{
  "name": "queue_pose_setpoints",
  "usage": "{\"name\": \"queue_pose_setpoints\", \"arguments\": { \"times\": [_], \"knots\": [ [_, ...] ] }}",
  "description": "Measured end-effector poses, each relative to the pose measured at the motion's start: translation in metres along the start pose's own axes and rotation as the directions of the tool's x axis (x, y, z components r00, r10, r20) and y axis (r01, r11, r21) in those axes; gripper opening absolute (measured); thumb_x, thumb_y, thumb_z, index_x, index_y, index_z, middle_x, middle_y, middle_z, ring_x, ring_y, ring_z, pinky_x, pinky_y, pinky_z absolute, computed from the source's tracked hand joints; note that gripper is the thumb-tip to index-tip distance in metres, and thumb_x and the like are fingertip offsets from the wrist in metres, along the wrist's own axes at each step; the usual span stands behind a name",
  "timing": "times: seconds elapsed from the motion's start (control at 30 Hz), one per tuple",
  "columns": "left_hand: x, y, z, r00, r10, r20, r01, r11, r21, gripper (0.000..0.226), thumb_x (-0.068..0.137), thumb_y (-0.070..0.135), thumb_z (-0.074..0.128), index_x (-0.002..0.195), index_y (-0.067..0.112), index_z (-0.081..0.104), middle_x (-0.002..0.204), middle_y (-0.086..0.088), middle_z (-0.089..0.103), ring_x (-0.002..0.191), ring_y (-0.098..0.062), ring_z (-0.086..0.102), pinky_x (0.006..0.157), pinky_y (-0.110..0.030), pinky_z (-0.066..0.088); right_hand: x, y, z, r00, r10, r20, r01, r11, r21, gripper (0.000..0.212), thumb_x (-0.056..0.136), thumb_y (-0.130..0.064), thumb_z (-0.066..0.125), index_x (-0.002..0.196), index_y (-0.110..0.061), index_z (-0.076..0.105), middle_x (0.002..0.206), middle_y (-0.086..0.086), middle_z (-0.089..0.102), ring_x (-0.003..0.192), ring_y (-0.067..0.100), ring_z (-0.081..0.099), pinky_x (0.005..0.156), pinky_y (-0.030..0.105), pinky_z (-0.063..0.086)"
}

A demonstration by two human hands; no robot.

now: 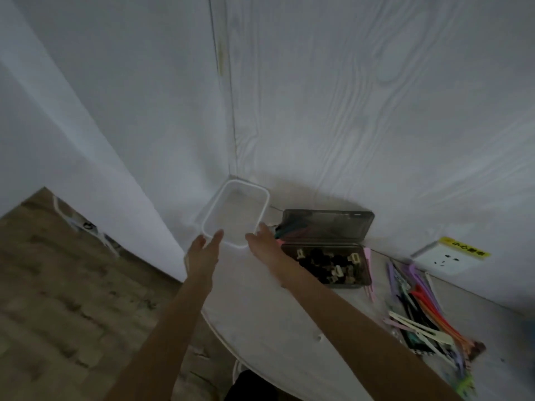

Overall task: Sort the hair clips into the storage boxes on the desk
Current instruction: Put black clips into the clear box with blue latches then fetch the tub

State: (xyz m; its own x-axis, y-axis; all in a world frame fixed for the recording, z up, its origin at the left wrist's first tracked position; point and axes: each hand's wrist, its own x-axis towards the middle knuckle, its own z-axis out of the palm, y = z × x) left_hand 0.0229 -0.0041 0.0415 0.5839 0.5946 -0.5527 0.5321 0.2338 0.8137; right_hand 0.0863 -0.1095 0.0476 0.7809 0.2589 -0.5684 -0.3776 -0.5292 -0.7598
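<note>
Both hands reached for the empty clear box (236,212) in the worktop (260,308) corner. The left hand (202,250) and right hand (262,241), fingers straight and holding nothing, touched its near rim. Its long axis ran away from them; the loose hair clips (419,311) lay well right.

Looking like home room corner: white desk (269,314) sitting against white wood-grain walls (376,111), wall socket (443,257) with yellow sticker, brick-pattern floor (72,299), hair clips (419,311) and storage boxes (327,267) lying on desk.
</note>
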Motion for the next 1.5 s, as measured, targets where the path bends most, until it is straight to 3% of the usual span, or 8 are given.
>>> {"name": "queue_pose_setpoints", "arguments": {
  "times": [0.1, 0.27, 0.37, 0.6, 0.93, 1.13, 1.27, 1.5],
  "knots": [
    [0.018, -0.003, -0.005, 0.997, -0.043, 0.056, 0.038, 0.995, 0.087, 0.065, 0.083, 0.04, 0.066, 0.137, 0.014, 0.041, 0.133, -0.002, 0.05, 0.112, -0.023, 0.053, 0.103, -0.041, 0.044, 0.013, 0.001, 0.009, 0.998, 0.017, -0.067, -0.013, 0.998, 0.064, 0.054, 0.094, -0.018, 0.04, 0.143, -0.007, 0.019, 0.143, 0.015, 0.037, 0.125, 0.031, 0.044, 0.104, 0.039, 0.039],
    [0.018, -0.005, -0.015, 0.993, -0.067, 0.101, 0.067, 0.998, 0.012, 0.034, 0.09, 0.014, 0.056, 0.121, 0.001, 0.05, 0.108, -0.005, 0.049, 0.093, -0.021, 0.049, 0.072, -0.029, 0.046, 0.006, 0.008, 0.006, 0.987, 0.159, 0.029, -0.16, 0.938, 0.308, 0.046, 0.09, -0.005, 0.052, 0.133, -0.002, 0.036, 0.118, 0.024, 0.057, 0.064, 0.017, 0.059, 0.06, 0.025, 0.047],
    [0.015, -0.012, -0.027, 0.998, -0.049, 0.034, 0.047, 0.997, 0.054, 0.027, 0.085, 0.012, 0.057, 0.106, -0.004, 0.052, 0.1, -0.011, 0.048, 0.077, -0.021, 0.049, 0.074, -0.033, 0.042, -0.014, 0.014, -0.002, 0.97, 0.189, 0.155, -0.23, 0.923, 0.31, 0.042, 0.087, 0.001, 0.056, 0.126, -0.002, 0.04, 0.091, 0.016, 0.065, 0.041, 0.004, 0.058, 0.048, 0.015, 0.044],
    [-0.024, -0.039, -0.056, 0.998, 0.055, 0.015, -0.055, 0.998, 0.002, 0.035, 0.081, 0.003, 0.054, 0.116, -0.001, 0.05, 0.104, -0.01, 0.052, 0.096, -0.028, 0.05, 0.08, -0.035, 0.044, -0.065, 0.036, -0.004, 0.937, 0.126, 0.326, -0.222, 0.935, 0.278, 0.04, 0.09, -0.037, 0.056, 0.115, -0.008, 0.047, 0.101, 0.011, 0.064, 0.09, 0.026, 0.064, 0.09, 0.035, 0.049],
    [-0.08, -0.058, -0.044, 0.985, 0.175, 0.012, -0.174, 0.983, -0.058, 0.024, 0.09, 0.011, 0.051, 0.067, 0.01, 0.045, 0.074, -0.002, 0.049, 0.088, -0.024, 0.046, 0.079, -0.034, 0.04, -0.129, 0.075, -0.037, 0.965, -0.006, 0.261, -0.107, 0.904, 0.415, 0.044, 0.086, -0.04, 0.06, 0.111, -0.004, 0.057, 0.09, 0.013, 0.069, 0.077, 0.02, 0.068, 0.074, 0.026, 0.057],
    [-0.098, -0.085, -0.05, 0.993, 0.113, -0.033, -0.115, 0.99, -0.082, 0.025, 0.094, 0.02, 0.05, 0.07, 0.015, 0.048, 0.076, -0.002, 0.051, 0.072, -0.017, 0.048, 0.072, -0.031, 0.04, -0.14, 0.095, -0.022, 0.966, 0.008, 0.257, -0.119, 0.898, 0.423, 0.035, 0.081, -0.037, 0.068, 0.094, -0.006, 0.061, 0.08, 0.014, 0.07, 0.069, 0.018, 0.069, 0.068, 0.026, 0.059],
    [-0.079, -0.109, -0.063, 0.999, -0.021, 0.029, 0.025, 0.992, -0.123, 0.025, 0.091, 0.024, 0.052, 0.098, 0.001, 0.058, 0.099, -0.018, 0.061, 0.099, -0.037, 0.058, 0.089, -0.045, 0.047, -0.135, 0.1, -0.004, 0.976, 0.059, 0.21, -0.145, 0.894, 0.424, 0.038, 0.077, -0.041, 0.071, 0.086, -0.005, 0.061, 0.072, 0.012, 0.07, 0.06, 0.016, 0.068, 0.062, 0.025, 0.059],
    [-0.079, -0.123, -0.071, 1.0, -0.022, -0.022, 0.018, 0.987, -0.162, 0.024, 0.09, 0.029, 0.054, 0.096, 0.006, 0.058, 0.101, -0.02, 0.061, 0.099, -0.034, 0.057, 0.096, -0.048, 0.045, -0.132, 0.1, 0.011, 0.993, 0.022, 0.117, -0.058, 0.947, 0.315, 0.044, 0.077, -0.048, 0.068, 0.085, -0.006, 0.058, 0.066, 0.009, 0.067, 0.049, 0.008, 0.062, 0.05, 0.02, 0.049]
  ]
}}
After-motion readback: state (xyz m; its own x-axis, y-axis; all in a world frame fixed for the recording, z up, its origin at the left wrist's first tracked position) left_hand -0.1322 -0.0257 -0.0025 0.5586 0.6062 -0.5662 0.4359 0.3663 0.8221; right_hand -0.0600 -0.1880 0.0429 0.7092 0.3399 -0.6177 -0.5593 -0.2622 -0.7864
